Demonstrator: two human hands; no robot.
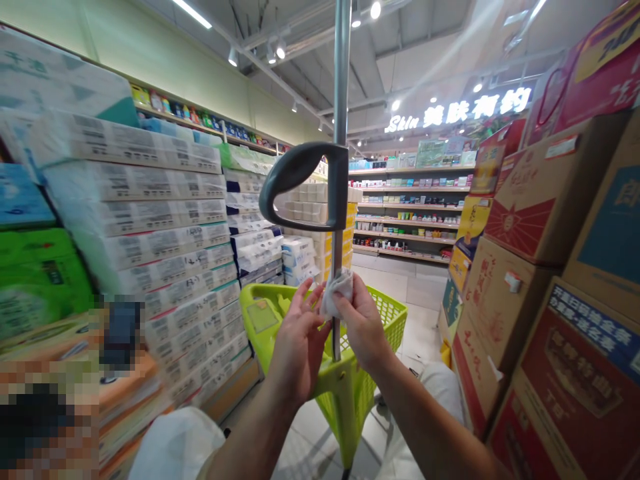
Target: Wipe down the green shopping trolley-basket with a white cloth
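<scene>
My right hand [364,327] pinches a crumpled white tissue [337,290] against the metal pole [341,100] of a lime-green shopping basket [387,313]. My left hand [299,343] is raised beside it, fingertips on the tissue's left side. A grey loop handle [300,180] is fixed to the pole above both hands. The basket stands on the floor just in front of my knees, with a flat green item lying inside.
Stacked packs of tissue paper [160,227] fill the left side. Piled cardboard boxes [550,280] in red and brown line the right. A tiled aisle [395,280] runs ahead to shelves of bottles [415,213] under a lit sign.
</scene>
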